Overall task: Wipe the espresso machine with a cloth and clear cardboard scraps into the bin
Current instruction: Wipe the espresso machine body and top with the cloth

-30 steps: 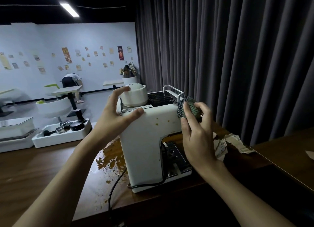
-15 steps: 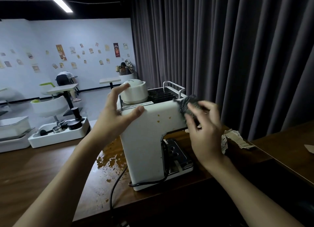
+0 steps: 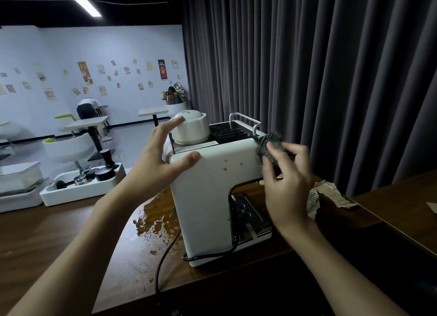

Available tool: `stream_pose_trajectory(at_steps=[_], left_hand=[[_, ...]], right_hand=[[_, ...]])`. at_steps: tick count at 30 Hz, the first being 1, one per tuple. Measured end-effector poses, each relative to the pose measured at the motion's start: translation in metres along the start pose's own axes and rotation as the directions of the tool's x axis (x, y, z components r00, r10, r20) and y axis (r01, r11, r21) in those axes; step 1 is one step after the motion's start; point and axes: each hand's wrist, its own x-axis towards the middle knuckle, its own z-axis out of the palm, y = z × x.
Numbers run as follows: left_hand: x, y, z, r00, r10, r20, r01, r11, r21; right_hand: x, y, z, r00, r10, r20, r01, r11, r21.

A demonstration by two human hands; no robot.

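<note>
Head — right hand (image 3: 287,188) holds cloth (image 3: 269,143) (dark) against espresso machine (image 3: 205,197)

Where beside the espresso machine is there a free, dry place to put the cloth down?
Bare wood right of the cardboard scraps, toward the curtain; a narrow strip before the espresso machine. Left is crowded: spill and power cable.

wood table (image 3: 127,278) | on it: espresso mach. (image 3: 208,197), cord (image 3: 163,261), brown spill (image 3: 153,211), cardbd scraps (image 3: 331,192)
</note>
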Motion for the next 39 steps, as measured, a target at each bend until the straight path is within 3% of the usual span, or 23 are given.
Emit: stream_pose_trajectory(at_steps=[5,10,15,20,25,31,36,39], left_hand=[[0.000,-0.001,-0.005,0.999,0.008,0.038,-0.008,1.000,0.006],[-0.001,0.000,-0.009,0.997,0.009,0.071,-0.010,1.000,0.012],[-0.002,0.000,-0.010,0.997,0.018,0.072,-0.020,0.999,0.025],[-0.003,0.003,-0.009,0.997,0.020,0.074,-0.021,1.000,0.012],[-0.004,0.005,-0.010,0.997,0.016,0.079,-0.018,1.000,0.023],[-0.003,0.001,-0.011,0.996,0.025,0.089,-0.029,0.999,0.041],[-0.003,-0.001,-0.011,0.995,0.028,0.098,-0.032,0.998,0.046],[-0.003,-0.002,-0.012,0.994,0.022,0.106,-0.028,0.998,0.051]], right_hand=[[-0.021,-0.016,0.008,0.963,-0.215,0.165,0.219,0.976,-0.010],[-0.009,-0.018,0.011,0.999,0.032,-0.024,-0.031,0.999,0.041],[-0.028,-0.022,0.013,0.987,-0.119,0.113,0.118,0.993,0.011],[-0.021,-0.012,0.007,0.991,0.107,-0.076,-0.106,0.994,0.010],[-0.060,-0.022,0.010,0.993,0.002,0.117,-0.003,1.000,0.001],[-0.030,-0.017,0.008,0.978,0.176,-0.113,-0.178,0.984,-0.003],[-0.042,-0.036,0.017,0.999,0.002,0.040,-0.002,1.000,-0.008],[-0.021,-0.034,0.016,0.998,0.059,-0.027,-0.058,0.998,0.009]])
